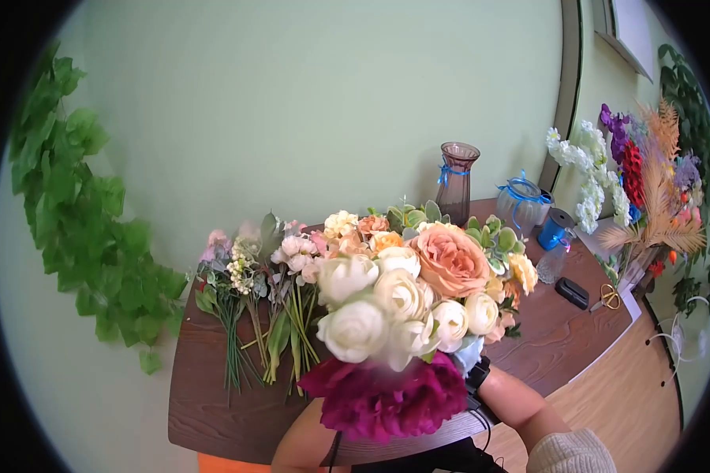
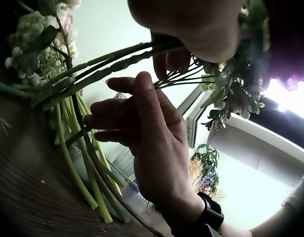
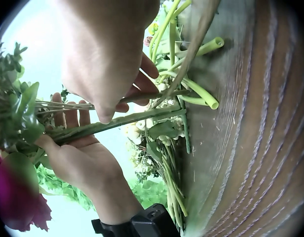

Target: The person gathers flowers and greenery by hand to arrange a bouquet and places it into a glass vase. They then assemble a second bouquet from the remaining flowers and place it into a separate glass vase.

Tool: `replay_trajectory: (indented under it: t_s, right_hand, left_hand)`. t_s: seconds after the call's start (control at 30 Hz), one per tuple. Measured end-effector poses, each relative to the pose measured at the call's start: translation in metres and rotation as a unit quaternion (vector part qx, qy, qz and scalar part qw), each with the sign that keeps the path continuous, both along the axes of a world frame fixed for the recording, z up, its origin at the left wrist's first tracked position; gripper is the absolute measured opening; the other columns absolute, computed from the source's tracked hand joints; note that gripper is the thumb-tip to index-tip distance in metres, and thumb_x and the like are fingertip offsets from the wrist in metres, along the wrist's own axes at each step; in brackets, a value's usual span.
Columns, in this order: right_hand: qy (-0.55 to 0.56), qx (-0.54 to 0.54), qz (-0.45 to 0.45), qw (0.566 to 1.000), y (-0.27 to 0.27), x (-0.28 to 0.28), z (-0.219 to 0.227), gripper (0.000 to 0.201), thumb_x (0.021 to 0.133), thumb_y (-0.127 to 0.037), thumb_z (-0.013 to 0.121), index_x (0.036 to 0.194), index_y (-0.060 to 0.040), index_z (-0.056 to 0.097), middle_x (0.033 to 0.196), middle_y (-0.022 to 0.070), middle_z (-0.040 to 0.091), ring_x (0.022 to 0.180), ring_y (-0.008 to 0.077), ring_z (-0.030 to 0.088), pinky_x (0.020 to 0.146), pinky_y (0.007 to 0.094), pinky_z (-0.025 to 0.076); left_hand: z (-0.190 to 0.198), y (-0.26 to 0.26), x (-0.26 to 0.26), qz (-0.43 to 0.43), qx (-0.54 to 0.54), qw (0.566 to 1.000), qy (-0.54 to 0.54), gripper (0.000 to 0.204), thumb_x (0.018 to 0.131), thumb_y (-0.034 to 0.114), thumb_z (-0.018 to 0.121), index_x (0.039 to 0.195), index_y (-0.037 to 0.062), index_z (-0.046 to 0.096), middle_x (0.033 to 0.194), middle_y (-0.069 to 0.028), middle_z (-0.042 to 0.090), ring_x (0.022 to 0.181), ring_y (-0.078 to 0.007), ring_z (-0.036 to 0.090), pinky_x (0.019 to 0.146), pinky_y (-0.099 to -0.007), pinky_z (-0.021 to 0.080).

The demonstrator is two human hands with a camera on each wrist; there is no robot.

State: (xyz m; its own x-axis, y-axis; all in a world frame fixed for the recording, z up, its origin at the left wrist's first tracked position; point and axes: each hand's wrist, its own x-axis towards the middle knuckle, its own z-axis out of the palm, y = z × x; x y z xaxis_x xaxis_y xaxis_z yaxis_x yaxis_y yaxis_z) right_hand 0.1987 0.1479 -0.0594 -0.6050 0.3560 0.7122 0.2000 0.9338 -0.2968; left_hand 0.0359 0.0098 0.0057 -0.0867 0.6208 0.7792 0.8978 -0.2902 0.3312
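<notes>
A bouquet of white blooms, a large peach rose (image 1: 450,260) and a magenta flower (image 1: 390,398) hides both hands in the head view. My left hand (image 3: 88,163) is curled round the green stems (image 3: 115,122) just under the leaves, in the right wrist view. Thin stems lie between the thumb and fingers of my right hand (image 2: 152,133), which pinches them close to the left hand. Below the hands, cut stem ends (image 2: 88,182) stand near the wooden tabletop.
Small pink and white flowers with long stems (image 1: 233,347) lie at the table's left. Behind stand a pinkish glass vase (image 1: 455,189) and a clear jar (image 1: 519,203). Blue ribbon (image 1: 554,230), a black case (image 1: 572,292) and gold-handled scissors (image 1: 610,297) are at right.
</notes>
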Motion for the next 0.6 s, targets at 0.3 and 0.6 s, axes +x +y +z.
replay_trajectory:
  t_s: [0.3,0.6]
  right_hand:
    - [0.016,0.024,0.025,0.999,-0.004,0.014,-0.012,0.021,0.072,-0.010,0.061,0.092,-0.0036,0.057,0.086,0.0124,0.058,0.071,0.0270,0.057,0.056,0.0345,0.046]
    - [0.127,-0.288,-0.097,0.944,-0.042,-0.007,0.073,0.015,0.076,-0.012,0.064,0.069,0.0004,0.061,0.056,0.0093,0.053,0.050,0.0115,0.050,0.046,0.0261,0.035]
  left_hand:
    - [0.005,0.002,-0.007,0.031,-0.004,0.999,-0.023,0.013,0.077,0.000,0.048,0.090,-0.0013,0.052,0.069,-0.0099,0.050,0.059,-0.0226,0.048,0.053,-0.0334,0.037]
    - [0.003,0.003,-0.016,0.045,-0.016,0.998,-0.032,0.013,0.077,0.000,0.048,0.090,-0.0013,0.052,0.068,-0.0096,0.050,0.058,-0.0222,0.047,0.052,-0.0334,0.036]
